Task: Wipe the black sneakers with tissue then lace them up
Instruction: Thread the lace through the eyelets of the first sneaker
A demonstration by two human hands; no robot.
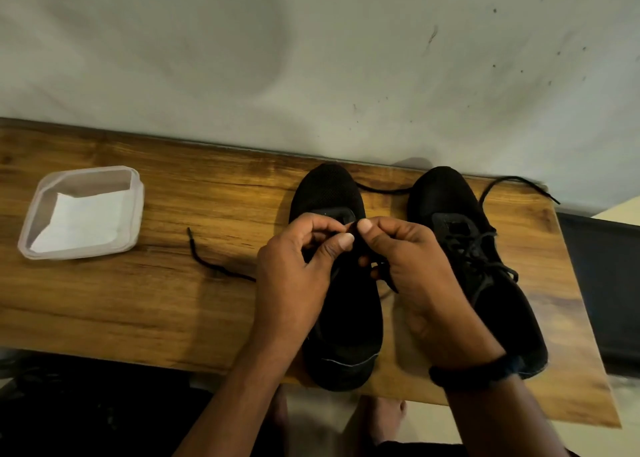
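Two black sneakers stand side by side on the wooden table (138, 300), toes toward the wall. Over the eyelets of the left sneaker (343, 335), my left hand (294, 276) and my right hand (408, 266) each pinch the black lace between thumb and fingers. One end of that lace (207, 262) trails left across the table; another stretch runs behind the toe. The right sneaker (485, 276) has lace crossed through its eyelets, with a loose end (519, 182) lying near the table's far right corner. White tissue (83, 221) lies in a clear plastic container (136, 207).
The table's far edge meets a pale wall. Its right edge borders a dark object (602, 283). My bare feet show on the floor below the near edge (388, 411). A black band circles my right wrist (474, 373).
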